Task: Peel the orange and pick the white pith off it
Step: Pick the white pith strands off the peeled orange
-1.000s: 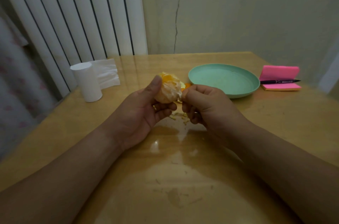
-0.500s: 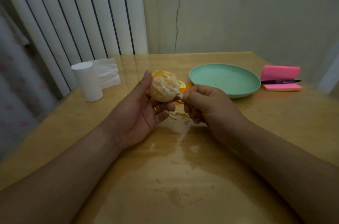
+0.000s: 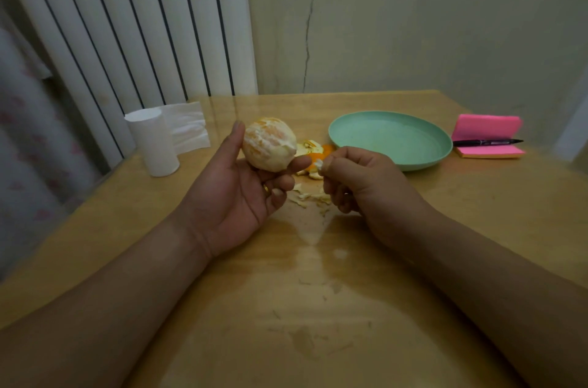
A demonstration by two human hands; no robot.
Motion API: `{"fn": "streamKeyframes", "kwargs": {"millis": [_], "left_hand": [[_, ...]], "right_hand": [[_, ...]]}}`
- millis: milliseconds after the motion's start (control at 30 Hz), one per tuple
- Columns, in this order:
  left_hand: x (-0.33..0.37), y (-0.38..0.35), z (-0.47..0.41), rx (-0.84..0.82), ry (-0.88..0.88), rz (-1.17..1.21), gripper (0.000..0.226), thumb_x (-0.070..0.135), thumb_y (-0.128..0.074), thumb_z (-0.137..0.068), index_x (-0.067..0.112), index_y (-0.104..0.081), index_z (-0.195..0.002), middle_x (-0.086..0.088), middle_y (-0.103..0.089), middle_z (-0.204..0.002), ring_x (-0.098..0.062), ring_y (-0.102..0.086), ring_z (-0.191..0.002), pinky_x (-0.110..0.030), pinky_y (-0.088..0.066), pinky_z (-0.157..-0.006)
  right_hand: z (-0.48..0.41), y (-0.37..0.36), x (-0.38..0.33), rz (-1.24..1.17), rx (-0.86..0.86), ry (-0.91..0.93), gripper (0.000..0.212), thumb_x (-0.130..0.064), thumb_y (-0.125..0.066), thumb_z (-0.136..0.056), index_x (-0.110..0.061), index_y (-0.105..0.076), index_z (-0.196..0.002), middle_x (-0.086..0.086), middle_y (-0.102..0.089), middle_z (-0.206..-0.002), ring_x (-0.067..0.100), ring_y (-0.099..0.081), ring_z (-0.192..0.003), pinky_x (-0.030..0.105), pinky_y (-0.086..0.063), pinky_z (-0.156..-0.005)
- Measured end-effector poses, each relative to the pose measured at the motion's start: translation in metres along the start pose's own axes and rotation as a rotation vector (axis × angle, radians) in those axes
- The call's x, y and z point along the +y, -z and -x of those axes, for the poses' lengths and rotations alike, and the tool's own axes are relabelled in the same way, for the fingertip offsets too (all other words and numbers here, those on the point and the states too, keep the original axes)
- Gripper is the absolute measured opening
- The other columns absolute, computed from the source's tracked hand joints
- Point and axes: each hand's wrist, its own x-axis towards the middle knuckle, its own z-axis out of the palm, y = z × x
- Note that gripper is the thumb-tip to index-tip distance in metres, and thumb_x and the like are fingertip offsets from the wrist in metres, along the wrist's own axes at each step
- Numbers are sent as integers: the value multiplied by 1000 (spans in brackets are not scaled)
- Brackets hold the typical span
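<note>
Just above the frame's centre, the left hand (image 3: 235,197) cradles the peeled orange (image 3: 269,144) between its thumb and curled fingers, lifted off the table (image 3: 318,308). Just to its right, the right hand (image 3: 359,184) is curled, with thumb and forefinger pinching a white pith scrap (image 3: 319,164). A wide stretch of tabletop lies between the forearms in the lower frame. The table's left edge runs diagonally past the tissue roll (image 3: 152,142). Peel pieces (image 3: 313,150) lie beside the green plate (image 3: 413,165), partly hidden behind the fingers. Both forearms are cut off at the bottom corners.
</note>
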Motion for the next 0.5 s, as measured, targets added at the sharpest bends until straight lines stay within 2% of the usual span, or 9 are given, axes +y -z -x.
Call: {"fn": "streamKeyframes", "kwargs": {"millis": [67,133,200,233,300,400,500], "left_hand": [[0,0,-1,10,-3,-23,79,71,-36,-104,5,-59,-142,-18,-75,-121,-14,-61,-72,-22,-51,-58],[-1,0,-2,22,-11,-67,75,69,-37,-105,8,-59,-143,-20,-74,-122,-16,-61,-73,-23,-51,-58],[-3,1,-3,20,-19,-109,74,68,-40,-104,9,-57,-145,-22,-73,-124,-17,-63,-74,-24,-51,-59],[-3,2,-4,16,-22,-120,74,68,-41,-104,9,-57,-146,-22,-72,-125,-17,-63,-74,-25,-52,-60],[-5,3,-5,9,-23,-130,74,68,-41,-104,9,-57,-146,-22,-72,-124,-17,-65,-75,-25,-52,-61],[-6,3,-6,3,-26,-148,72,68,-39,-105,10,-57,-145,-23,-72,-125,-17,-65,-75,-25,-52,-61],[-6,3,-7,4,-32,-163,74,68,-40,-105,9,-57,-146,-24,-72,-126,-17,-66,-75,-25,-53,-61]], "right_hand": [[0,2,1,133,45,47,16,-21,-66,-101,-14,-71,-88,0,-71,-72,11,-57,-59,30,-45,-58],[-1,5,4,434,84,171,13,-26,-65,-103,-22,-73,-94,-6,-74,-78,5,-63,-65,26,-51,-62],[-2,5,8,662,89,271,11,-24,-63,-103,-29,-73,-105,-11,-73,-85,5,-67,-78,33,-56,-72],[-1,4,9,708,75,294,15,-22,-62,-102,-32,-71,-109,-11,-73,-88,6,-68,-81,37,-58,-75],[-1,3,9,720,37,296,21,-20,-57,-103,-37,-69,-105,-9,-72,-88,7,-67,-76,38,-57,-71],[0,3,5,785,9,288,24,-20,-50,-102,-28,-68,-89,-6,-67,-81,10,-59,-74,42,-53,-71],[-1,-1,6,826,3,272,27,-30,-50,-104,-20,-62,-82,-3,-60,-79,13,-54,-75,44,-48,-69]]}}
